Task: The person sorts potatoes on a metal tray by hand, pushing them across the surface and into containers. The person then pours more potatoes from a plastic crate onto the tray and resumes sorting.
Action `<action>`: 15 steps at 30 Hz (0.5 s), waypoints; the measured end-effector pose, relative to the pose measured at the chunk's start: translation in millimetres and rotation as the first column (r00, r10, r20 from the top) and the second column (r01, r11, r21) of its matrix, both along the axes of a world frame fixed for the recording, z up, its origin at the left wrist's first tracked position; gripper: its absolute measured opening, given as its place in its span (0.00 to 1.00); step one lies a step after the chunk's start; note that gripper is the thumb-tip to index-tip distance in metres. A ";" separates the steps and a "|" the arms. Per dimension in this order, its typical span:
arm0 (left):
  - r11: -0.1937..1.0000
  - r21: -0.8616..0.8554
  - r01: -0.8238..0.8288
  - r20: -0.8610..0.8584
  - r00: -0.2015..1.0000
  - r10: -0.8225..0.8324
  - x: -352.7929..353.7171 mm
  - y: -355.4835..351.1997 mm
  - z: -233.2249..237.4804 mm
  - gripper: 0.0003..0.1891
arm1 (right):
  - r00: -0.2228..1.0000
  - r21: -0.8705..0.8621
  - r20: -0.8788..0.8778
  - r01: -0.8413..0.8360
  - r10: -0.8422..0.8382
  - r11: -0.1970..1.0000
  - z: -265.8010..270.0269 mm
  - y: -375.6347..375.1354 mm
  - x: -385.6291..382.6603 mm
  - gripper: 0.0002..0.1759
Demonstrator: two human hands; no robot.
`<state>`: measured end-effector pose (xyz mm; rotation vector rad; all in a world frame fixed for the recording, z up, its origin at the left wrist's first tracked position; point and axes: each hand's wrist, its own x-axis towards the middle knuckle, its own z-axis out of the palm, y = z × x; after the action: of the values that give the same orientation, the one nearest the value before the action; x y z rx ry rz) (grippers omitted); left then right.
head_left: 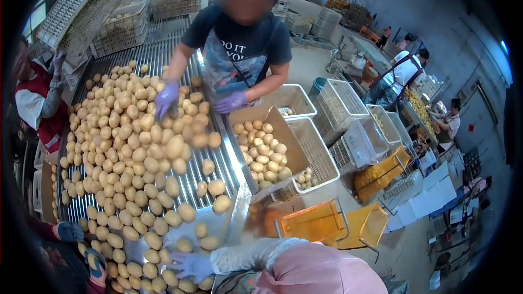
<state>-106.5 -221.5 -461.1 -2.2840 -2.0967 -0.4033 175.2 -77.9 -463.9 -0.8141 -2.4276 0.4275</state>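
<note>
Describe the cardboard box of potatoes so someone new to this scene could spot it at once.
Find the long metal table heaped with potatoes. Along its right side in the picture, below the worker in the lettered dark T-shirt, sits an open box with potatoes inside. Its plain brown cardboard sets it apart from the pale plastic crates beside it.

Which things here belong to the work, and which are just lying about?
In the work:
pale tan, rounded potatoes
silvery ridged metal table
open brown cardboard box, holding potatoes

Seemingly just standing about:
round teal bucket
orange metal-framed objects
</note>
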 end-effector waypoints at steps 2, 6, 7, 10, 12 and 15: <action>0.999 -0.014 -0.033 -0.213 0.977 0.030 30.7 27.6 -53.1 0.38 | 0.984 -0.101 -0.110 -0.148 0.137 0.984 -31.0 -2.3 -8.3 0.30; 0.945 -0.196 0.262 0.188 0.956 -0.226 43.6 54.4 61.9 0.40 | 0.815 -0.056 -0.334 -0.518 0.473 0.854 -12.6 17.3 21.2 0.30; 0.977 -0.103 0.187 0.325 0.935 -0.145 27.0 60.7 47.5 0.42 | 0.839 -0.331 -0.071 -0.530 0.540 0.781 12.8 27.6 49.2 0.34; 0.995 -0.086 0.058 0.061 0.997 -0.052 4.1 81.6 42.9 0.41 | 0.860 -0.050 0.498 -0.102 0.113 0.994 136.9 76.8 88.7 0.07; 0.994 -0.091 -0.057 0.130 0.989 0.069 38.7 119.9 53.7 0.41 | 0.866 0.198 0.264 0.382 -0.425 0.903 97.3 133.0 137.6 0.10; 0.992 -0.003 -0.127 0.118 0.985 0.126 125.4 164.6 38.8 0.41 | 0.569 0.202 0.237 0.764 -0.787 0.613 74.9 192.4 170.8 0.40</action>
<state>18.8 -56.9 -422.3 -2.1589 -2.2771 -0.5504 346.0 114.5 -389.0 -1.9074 -2.0097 -0.1658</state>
